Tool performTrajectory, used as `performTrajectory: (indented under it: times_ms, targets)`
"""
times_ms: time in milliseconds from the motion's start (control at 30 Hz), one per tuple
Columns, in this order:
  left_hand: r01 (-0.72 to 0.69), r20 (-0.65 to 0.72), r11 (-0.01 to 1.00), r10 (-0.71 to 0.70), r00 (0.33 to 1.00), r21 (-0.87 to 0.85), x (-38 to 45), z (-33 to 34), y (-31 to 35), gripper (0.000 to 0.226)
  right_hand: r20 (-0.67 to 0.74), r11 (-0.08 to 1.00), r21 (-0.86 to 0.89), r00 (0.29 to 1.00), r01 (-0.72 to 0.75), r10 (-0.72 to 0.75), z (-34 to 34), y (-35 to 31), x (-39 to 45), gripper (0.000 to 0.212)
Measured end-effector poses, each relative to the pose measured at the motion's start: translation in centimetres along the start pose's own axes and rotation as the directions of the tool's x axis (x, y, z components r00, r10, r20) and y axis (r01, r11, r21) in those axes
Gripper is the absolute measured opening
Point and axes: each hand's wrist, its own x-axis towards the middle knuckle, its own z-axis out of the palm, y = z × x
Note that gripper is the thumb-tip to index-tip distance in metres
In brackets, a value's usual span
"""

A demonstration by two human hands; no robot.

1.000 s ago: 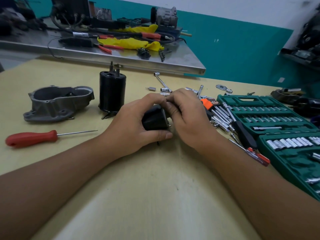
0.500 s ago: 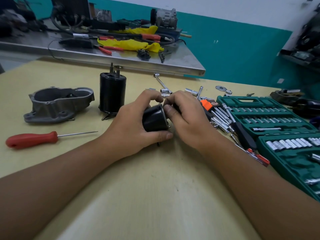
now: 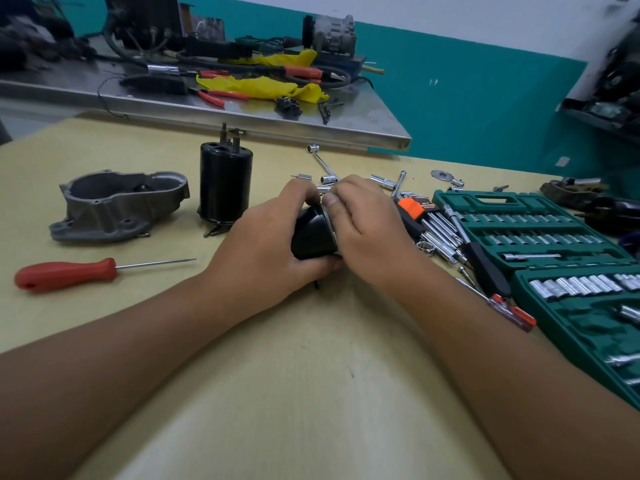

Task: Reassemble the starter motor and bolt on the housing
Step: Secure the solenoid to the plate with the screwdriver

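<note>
Black and cup-shaped, the small motor part [image 3: 313, 237] lay on its side at the middle of the tan table [image 3: 311, 393], and both hands were closed on it. From the head camera, the only view there was, the left hand [image 3: 266, 244] wrapped round its closed end, thumb underneath and fingers over the top. The right hand [image 3: 363, 230] covered the open, metal-rimmed end, its thumb pressed along the rim; what its fingers held inside I could not tell.

At ten o'clock from the hands stood the taller black cylinder [image 3: 225, 185], upright with studs on top. Further out at nine o'clock sat the grey cast housing [image 3: 117, 206], hollow side up and untouched. A red-handled screwdriver [image 3: 69, 273] lay at eight o'clock. Loose sockets and an open green socket set [image 3: 540, 244] spread from one to four o'clock.

To my eye this was early work, something being seated into the small part. Next it would want squaring up and mating to the cylinder before any bolting.
</note>
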Motion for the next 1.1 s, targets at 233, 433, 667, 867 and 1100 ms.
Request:
performTrajectory:
  times_ms: [233, 433, 667, 867, 1100]
  targets:
    - [-0.027, -0.045, 1.0, 0.027, 0.999, 0.016, -0.1, 0.3, -0.1, 0.063, -0.013, 0.992, 0.129, 1.0, 0.007, -0.005, -0.4, 0.2, -0.5, 0.016]
    - [-0.063, -0.065, 0.998, 0.065, 0.996, 0.029, -0.3, 0.4, -0.1, 0.062, 0.001, 0.998, 0.055, 1.0, 0.022, -0.022, -0.2, -0.1, -0.2, 0.024]
    - [-0.096, -0.033, 0.99, 0.1, 0.994, 0.101, -0.5, 0.3, 0.3, 0.057, -0.015, 0.998, 0.013, 0.998, 0.058, -0.058, 0.0, -0.5, -0.3, 0.031]
    - [-0.093, -0.026, 0.995, 0.094, 0.995, 0.047, -0.4, 0.1, 0.2, 0.058, 0.012, 0.99, 0.141, 0.999, -0.032, 0.03, -0.5, -0.3, -0.6, 0.017]
    - [-0.138, 0.027, 0.984, 0.135, 0.99, 0.114, -0.3, 0.4, -0.3, 0.052, 0.007, 0.997, 0.068, 1.0, -0.022, 0.022, -0.2, -1.1, -0.4, 0.029]
